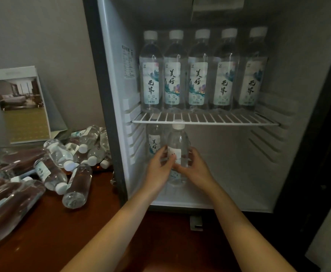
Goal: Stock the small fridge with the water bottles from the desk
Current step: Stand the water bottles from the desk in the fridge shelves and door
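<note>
The small fridge [113, 79] stands open in front of me. Several clear water bottles with white caps [200, 71] stand in a row on its white wire shelf [204, 119]. Below the shelf, both hands reach into the lower compartment. My left hand [159, 169] and my right hand [197, 169] grip one upright water bottle [178, 142] from either side, near the fridge floor. Another bottle [154, 142] stands just behind it at the left wall. Several more bottles [76, 158] lie in a pile on the dark wooden desk [62, 232] to the left.
A printed card with a room photo [21, 105] leans against the grey wall behind the pile. The right part of the lower compartment [239, 173] holds nothing. The fridge door edge [327, 213] is at the far right. A small metal bracket [196, 222] sits below the fridge.
</note>
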Demonstrator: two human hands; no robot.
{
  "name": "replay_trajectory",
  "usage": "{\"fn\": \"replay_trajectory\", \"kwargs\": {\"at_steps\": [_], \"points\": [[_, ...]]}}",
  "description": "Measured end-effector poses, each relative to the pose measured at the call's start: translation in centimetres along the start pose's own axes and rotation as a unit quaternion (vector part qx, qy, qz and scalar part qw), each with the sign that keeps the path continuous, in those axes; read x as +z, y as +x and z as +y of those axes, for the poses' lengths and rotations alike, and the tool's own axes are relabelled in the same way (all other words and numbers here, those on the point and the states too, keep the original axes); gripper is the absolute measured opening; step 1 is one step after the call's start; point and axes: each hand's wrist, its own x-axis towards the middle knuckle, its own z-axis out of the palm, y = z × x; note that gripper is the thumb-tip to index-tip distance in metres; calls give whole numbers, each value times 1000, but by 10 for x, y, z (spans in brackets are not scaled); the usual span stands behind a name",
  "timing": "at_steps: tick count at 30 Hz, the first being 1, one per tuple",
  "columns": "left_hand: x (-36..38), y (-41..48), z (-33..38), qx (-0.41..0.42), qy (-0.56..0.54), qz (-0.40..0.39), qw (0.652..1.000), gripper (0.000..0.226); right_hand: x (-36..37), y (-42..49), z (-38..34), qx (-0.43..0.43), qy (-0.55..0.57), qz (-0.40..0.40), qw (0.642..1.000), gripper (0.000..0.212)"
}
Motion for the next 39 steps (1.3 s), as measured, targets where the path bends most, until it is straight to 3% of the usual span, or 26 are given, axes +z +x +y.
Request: {"fn": "replay_trajectory", "kwargs": {"at_steps": [6, 12, 24, 31, 39], "points": [[13, 14, -11, 20, 14, 106, 994, 44, 3, 21, 4, -7, 10, 5, 1000, 52], [18, 25, -19, 41, -7, 114, 993, 53, 9, 40, 11, 2, 12, 39, 999, 54], [0, 36, -35, 82, 176, 55, 979, 59, 20, 60, 18, 9, -4, 69, 998, 58], [-2, 38, -47, 71, 218, 1, 973, 73, 20, 67, 19, 9, -20, 70, 997, 60], [-11, 33, -63, 53, 234, -18, 971, 71, 19, 67, 18, 17, -41, 63, 997, 58]]}}
